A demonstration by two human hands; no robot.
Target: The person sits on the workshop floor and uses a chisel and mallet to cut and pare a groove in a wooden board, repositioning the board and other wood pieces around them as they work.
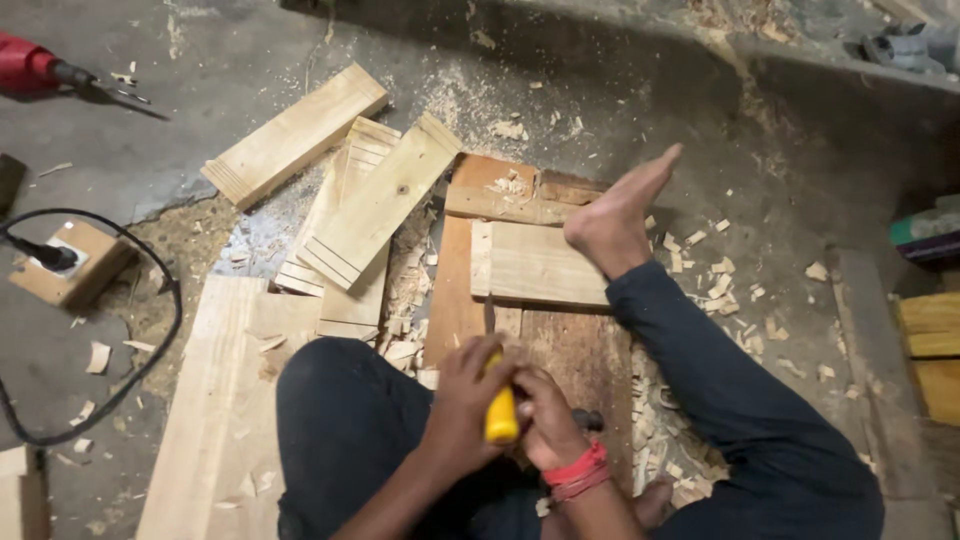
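I see the left hand (462,392) wrapped in a full grip around the yellow-handled chisel (499,395), blade tip on the dark plank (560,350) just below the pale board (535,262). The right hand (545,425) closes on a dark tool, likely a hammer (588,418), partly hidden. Risk, as I judge it: the bare foot (615,215) pins that pale board right beyond the blade; a slipped strike could send the edge toward it. Concrete floor (150,150), chips and sawdust around the board, slotted boards (370,215) to its left, a red drill (30,65) far left.
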